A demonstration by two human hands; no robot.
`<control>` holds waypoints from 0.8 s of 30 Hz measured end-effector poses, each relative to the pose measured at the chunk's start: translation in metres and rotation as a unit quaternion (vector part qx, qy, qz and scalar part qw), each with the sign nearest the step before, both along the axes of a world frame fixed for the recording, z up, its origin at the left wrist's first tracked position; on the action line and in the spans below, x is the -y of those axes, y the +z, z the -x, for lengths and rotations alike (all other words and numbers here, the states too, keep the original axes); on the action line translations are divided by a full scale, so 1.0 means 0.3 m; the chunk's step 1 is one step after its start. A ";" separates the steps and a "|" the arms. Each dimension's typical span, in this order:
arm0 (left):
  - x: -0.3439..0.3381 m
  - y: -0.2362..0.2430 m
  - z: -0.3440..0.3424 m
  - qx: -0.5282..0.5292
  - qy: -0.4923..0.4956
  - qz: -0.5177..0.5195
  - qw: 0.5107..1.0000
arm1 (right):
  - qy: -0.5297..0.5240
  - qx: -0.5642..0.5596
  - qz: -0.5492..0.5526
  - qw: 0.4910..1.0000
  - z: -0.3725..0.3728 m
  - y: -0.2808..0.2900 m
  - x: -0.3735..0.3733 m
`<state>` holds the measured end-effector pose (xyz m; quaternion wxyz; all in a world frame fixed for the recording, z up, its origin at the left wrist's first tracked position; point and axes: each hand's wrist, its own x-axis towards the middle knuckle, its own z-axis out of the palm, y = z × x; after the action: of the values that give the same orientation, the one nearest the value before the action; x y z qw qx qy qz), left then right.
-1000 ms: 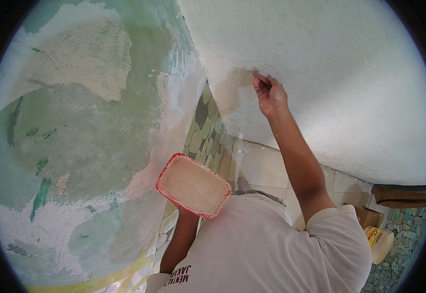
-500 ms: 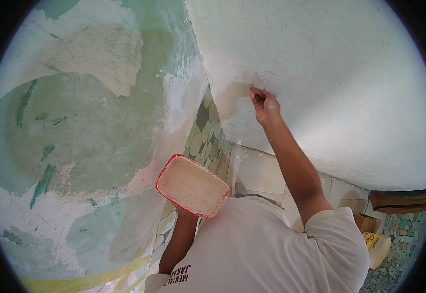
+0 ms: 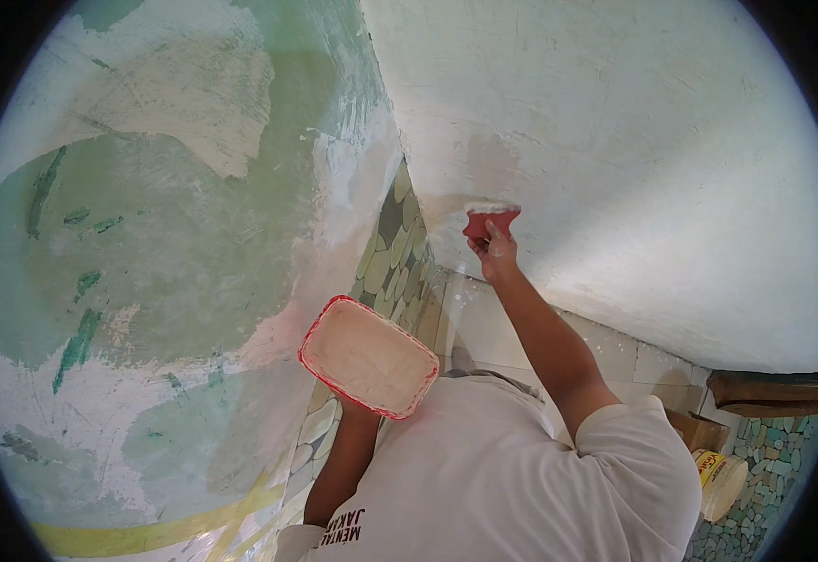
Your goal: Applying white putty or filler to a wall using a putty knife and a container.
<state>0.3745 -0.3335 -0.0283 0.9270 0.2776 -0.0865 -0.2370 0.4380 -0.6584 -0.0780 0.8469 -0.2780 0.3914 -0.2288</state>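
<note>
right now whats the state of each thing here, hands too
right hand: raised, gripping a red scraper
red scraper: blade edge pressed to the white wall
left hand: hidden under the tray, seems to hold it up
red tray: held tilted, coated inside with pale putty
white wall: rough, with a smoother patch by the scraper
green wall: patchy with white filler
yellow bucket: on its side

The right arm is raised and stretched far up, elbow nearly straight, forearm bare below a short white sleeve. The right hand (image 3: pixel 495 255) is seen from the back, its fingers (image 3: pixel 484 245) curled closed in a grip. The left arm is bent and lifted at the near left, and the left hand (hidden from view) cannot be judged.
</note>
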 end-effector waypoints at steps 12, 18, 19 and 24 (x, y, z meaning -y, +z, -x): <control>-0.035 0.024 0.008 -0.023 -0.011 0.013 1.000 | -0.070 0.121 -0.032 0.990 -0.151 0.117 0.118; 0.003 0.032 0.015 -0.036 -0.020 0.034 0.999 | -0.087 0.079 -0.020 0.993 -0.060 0.019 0.006; 0.015 0.035 0.006 -0.038 -0.025 0.037 0.998 | -0.088 0.069 -0.043 0.993 -0.060 -0.034 0.027; 0.016 0.044 -0.004 -0.048 -0.031 0.049 0.997 | -0.064 0.123 -0.064 0.988 -0.090 -0.019 0.096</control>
<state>0.3759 -0.3383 -0.0151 0.9347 0.2171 -0.0622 -0.2746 0.4650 -0.6873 -0.0837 0.8881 -0.1670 0.3155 -0.2897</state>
